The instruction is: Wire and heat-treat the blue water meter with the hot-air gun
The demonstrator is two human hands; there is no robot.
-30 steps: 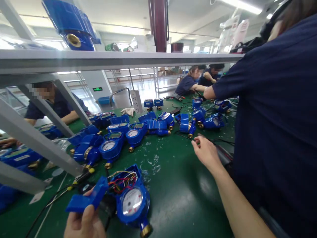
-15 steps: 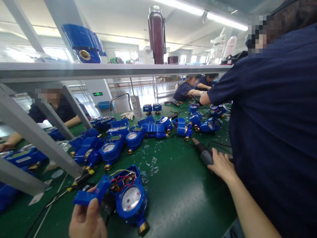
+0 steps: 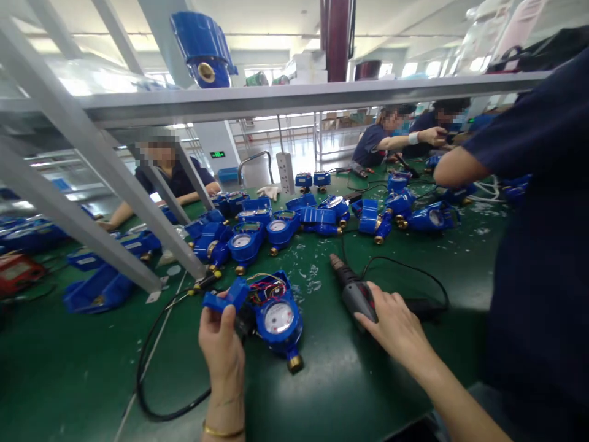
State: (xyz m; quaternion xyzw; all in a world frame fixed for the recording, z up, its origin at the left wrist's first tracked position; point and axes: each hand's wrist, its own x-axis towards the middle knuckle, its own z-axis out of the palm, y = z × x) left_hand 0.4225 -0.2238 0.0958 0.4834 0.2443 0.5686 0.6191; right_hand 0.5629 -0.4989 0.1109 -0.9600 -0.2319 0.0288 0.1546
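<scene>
My left hand [image 3: 223, 344] is closed on a small blue plastic cover [image 3: 227, 298], held at the left side of an open blue water meter [image 3: 278, 319]. This meter shows a round white dial, a brass end and a compartment of exposed red, yellow and dark wires [image 3: 267, 291]. To the right of it, my right hand [image 3: 396, 316] grips a dark grey heat gun [image 3: 356, 299]. The gun's metal nozzle [image 3: 338, 264] points away and slightly left, apart from the meter. My palm and fingers partly hide its handle.
Several blue water meters [image 3: 243, 239] line the back of the green table [image 3: 331, 380]. Slanted grey posts [image 3: 138, 190] hold up a shelf [image 3: 285, 95]. A black cable [image 3: 142, 393] curves at left. Close on the right is a co-worker in dark blue [image 3: 543, 258]; other people sit beyond.
The view has turned left and down. My right hand has brought the heat gun leftward and nearer to the open meter. The left hand keeps the blue cover beside the meter.
</scene>
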